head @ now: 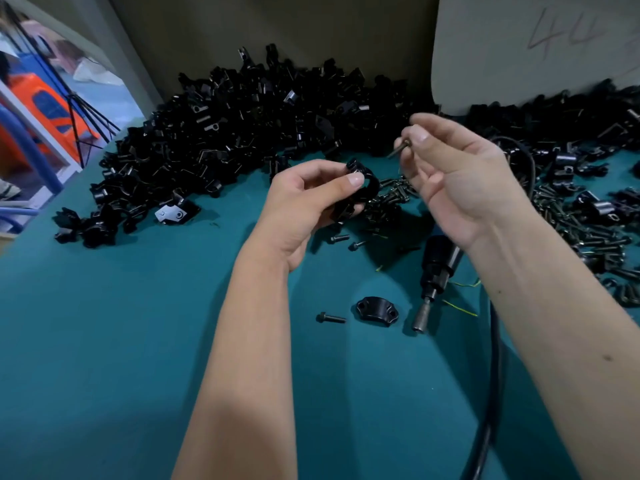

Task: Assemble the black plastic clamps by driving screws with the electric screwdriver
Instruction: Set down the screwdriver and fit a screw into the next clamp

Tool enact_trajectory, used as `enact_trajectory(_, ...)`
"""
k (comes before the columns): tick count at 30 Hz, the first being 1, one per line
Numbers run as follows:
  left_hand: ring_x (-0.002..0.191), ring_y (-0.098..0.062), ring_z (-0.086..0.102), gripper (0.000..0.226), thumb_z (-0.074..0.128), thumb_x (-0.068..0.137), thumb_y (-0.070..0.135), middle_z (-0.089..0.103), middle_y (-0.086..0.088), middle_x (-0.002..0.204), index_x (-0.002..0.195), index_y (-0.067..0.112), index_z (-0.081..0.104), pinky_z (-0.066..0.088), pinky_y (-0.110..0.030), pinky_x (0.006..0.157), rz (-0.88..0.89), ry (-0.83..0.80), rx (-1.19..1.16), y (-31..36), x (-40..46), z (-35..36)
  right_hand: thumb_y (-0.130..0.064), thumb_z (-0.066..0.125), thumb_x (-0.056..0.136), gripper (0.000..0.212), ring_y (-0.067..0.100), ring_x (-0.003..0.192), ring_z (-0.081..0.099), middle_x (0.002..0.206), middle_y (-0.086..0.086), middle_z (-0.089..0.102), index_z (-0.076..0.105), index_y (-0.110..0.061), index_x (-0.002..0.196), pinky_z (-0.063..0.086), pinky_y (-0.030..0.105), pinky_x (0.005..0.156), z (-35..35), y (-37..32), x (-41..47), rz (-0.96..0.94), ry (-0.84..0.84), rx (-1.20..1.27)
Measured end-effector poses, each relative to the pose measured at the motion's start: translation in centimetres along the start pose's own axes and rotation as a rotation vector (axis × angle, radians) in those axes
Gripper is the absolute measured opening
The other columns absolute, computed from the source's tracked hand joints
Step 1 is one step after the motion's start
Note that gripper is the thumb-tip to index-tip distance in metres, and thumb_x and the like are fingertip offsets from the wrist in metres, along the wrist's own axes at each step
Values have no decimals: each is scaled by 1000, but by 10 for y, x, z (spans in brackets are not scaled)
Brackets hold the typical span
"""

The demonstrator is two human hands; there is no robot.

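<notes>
Screw (399, 149) in right hand (450, 181)

A single head-worn wide-angle camera looked forward and down from the person's own viewpoint. It sat close above the teal desk (104, 341), with both forearms entering from the bottom edge. No second view was provided.

A teal table (138, 341) is carrying a heap of black clamp parts (263, 112), scattered screws (568, 223), a lone clamp half (376, 310), one screw (330, 318) and what seems an electric screwdriver (434, 271).
</notes>
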State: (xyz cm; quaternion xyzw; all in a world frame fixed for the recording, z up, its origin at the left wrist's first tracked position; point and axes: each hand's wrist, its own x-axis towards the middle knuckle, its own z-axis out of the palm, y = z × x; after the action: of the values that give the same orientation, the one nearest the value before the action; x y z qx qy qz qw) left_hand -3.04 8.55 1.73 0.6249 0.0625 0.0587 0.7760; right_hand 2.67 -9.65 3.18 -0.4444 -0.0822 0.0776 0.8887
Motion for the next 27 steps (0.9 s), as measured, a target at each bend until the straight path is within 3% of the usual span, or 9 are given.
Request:
enact_trajectory(7, 73, -19, 71, 9, 78, 86, 3, 73, -5, 81, 87, 12, 76, 63, -31, 74, 22, -85, 52, -5, -2, 9, 8, 70, 90, 14, 17, 78, 72, 84, 10, 73, 72, 0, 101, 57, 22, 75, 2, 9, -6, 14, -5, -129)
enact_trajectory(14, 72, -17, 71, 7, 76, 88, 2, 73, -4, 80, 91, 8, 74, 61, -29, 71, 20, -71, 55, -5, -2, 9, 6, 74, 88, 14, 15, 76, 70, 80, 7, 73, 73, -3, 99, 57, 23, 76, 3, 11, -9, -45, -24, -280)
enact_trajectory(18, 71, -15, 70, 7, 76, 87, 2, 72, -4, 80, 89, 9, 75, 62, -30, 71, 34, -77, 4, -3, -2, 8, -8, 83, 85, 11, 5, 73, 65, 76, -7, 73, 77, -17, 85, 50, 17, 68, 5, 13, -7, -138, -23, -498)
enact_trajectory(24, 76, -17, 72, 7, 77, 86, 5, 74, -6, 86, 90, 11, 75, 61, -27, 71, 32, -27, -48, 1, -2, 4, -26, 83, 89, 11, 7, 69, 60, 74, -6, 71, 76, -20, 82, 50, 24, 64, 5, 13, -9, -239, 21, -647)
enact_trajectory(26, 79, -19, 74, 8, 76, 89, 8, 76, -8, 94, 96, 9, 73, 60, -27, 72, 31, 72, -136, 2, 1, 0, -36, 77, 93, 18, 7, 67, 59, 73, -10, 68, 74, -22, 82, 51, 29, 67, 3, 11, -8, -345, -44, -987)
enact_trajectory(27, 79, -19, 74, 11, 75, 90, 11, 77, -9, 96, 101, 10, 71, 57, -25, 68, 27, 139, -158, 2, 3, -3, -38, 77, 92, 17, 6, 69, 60, 75, -11, 68, 74, -23, 84, 52, 29, 70, 2, 8, -8, -368, -173, -1260)
